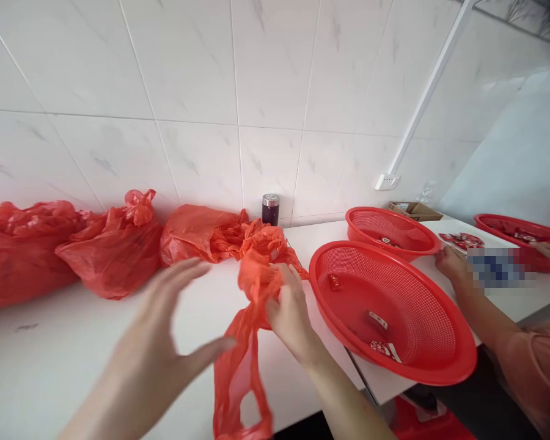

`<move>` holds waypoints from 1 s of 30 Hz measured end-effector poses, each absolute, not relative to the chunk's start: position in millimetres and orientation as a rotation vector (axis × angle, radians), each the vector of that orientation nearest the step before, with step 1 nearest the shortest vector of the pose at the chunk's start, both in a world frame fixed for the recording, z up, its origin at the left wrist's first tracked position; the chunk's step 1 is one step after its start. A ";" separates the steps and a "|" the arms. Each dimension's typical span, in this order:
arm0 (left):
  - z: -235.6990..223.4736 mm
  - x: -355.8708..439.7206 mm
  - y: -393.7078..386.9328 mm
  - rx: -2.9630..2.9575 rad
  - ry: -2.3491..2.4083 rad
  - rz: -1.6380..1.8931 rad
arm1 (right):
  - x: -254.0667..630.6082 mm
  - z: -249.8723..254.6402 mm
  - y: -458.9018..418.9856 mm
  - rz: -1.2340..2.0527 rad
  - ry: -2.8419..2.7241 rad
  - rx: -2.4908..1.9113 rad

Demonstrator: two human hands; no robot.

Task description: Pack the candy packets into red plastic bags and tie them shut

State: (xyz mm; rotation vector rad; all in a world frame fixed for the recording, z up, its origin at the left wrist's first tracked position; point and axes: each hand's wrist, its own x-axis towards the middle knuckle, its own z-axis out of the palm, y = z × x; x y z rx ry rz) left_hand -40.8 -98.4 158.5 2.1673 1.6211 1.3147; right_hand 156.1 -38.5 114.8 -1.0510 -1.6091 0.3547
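My right hand is closed on a crumpled empty red plastic bag, which hangs down over the white table's front edge. My left hand hovers beside it with fingers spread, holding nothing. Just right of my right hand sits a large red mesh basket holding a few small red packets.
Three filled red bags line the tiled wall at the back left. A dark jar with a metal lid stands by the wall. Another person's hands work at the right near more red baskets and a cardboard box.
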 end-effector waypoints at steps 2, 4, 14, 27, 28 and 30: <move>159.0 -9.9 -95.4 2.119 1.614 1.065 | 150.8 121.5 -39.3 0.313 -1.707 -1.030; 150.9 3.9 -89.1 1.862 1.511 1.013 | 148.6 122.9 -42.3 0.359 -1.750 -1.039; 115.3 -65.3 -85.7 0.486 1.070 1.363 | 181.4 102.8 -36.5 0.723 -1.513 -1.126; 53.7 -112.8 -125.6 1.374 2.081 1.078 | 178.0 80.9 -13.1 1.195 -1.070 -1.044; 50.8 -107.5 -123.5 1.558 2.184 1.025 | 174.3 83.1 -12.8 1.218 -1.042 -1.031; 45.0 -91.3 -118.2 1.886 2.195 0.997 | 164.6 87.0 -14.3 1.221 -0.986 -1.015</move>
